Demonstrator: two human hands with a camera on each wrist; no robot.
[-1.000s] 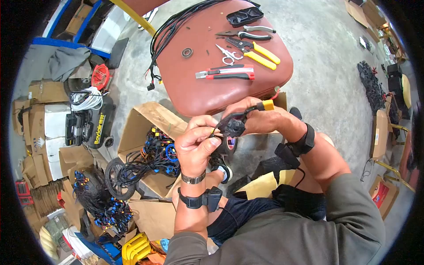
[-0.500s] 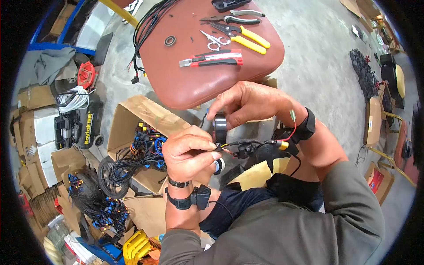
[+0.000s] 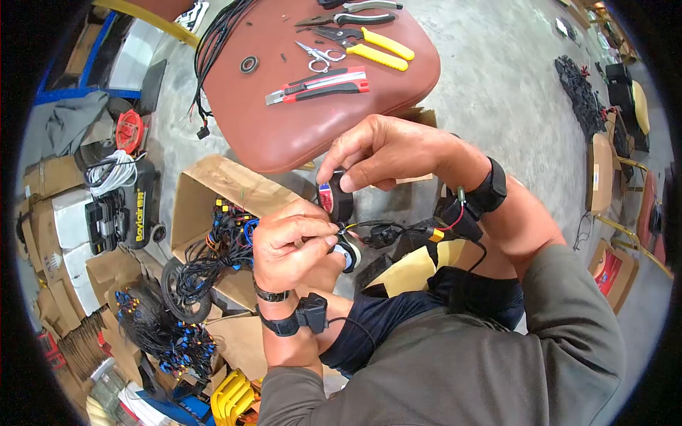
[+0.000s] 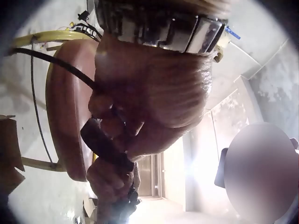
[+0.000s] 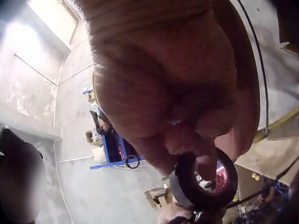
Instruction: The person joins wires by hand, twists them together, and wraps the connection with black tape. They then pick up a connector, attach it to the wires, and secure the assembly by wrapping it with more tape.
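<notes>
My left hand [image 3: 291, 241] pinches the end of a thin wire harness [image 3: 385, 234] between thumb and forefinger. The harness stretches right past a dark wrapped lump to a yellow connector [image 3: 436, 235] and a red wire near the right wrist. Above the pinched end, my right hand [image 3: 394, 153] grips a roll of black electrical tape [image 3: 343, 199] by its rim. A finger passes through the hole of the tape roll [image 5: 188, 186] in the right wrist view. In the left wrist view the tape roll [image 4: 100, 140] is close to the left fingers.
A red-brown stool seat [image 3: 284, 138] carries a utility knife [image 3: 320, 86], scissors [image 3: 318, 57], yellow-handled wire strippers [image 3: 376, 53], pliers and a bearing [image 3: 249, 64]. Cables drape over its left side. Below stands a cardboard box [image 3: 220, 177] of wire harnesses, beside an air compressor [image 3: 142, 202].
One second ago the right hand was at the harness lump; then it held the tape roll by the wires. Now the roll is tilted, showing its label. The head view has shifted.
</notes>
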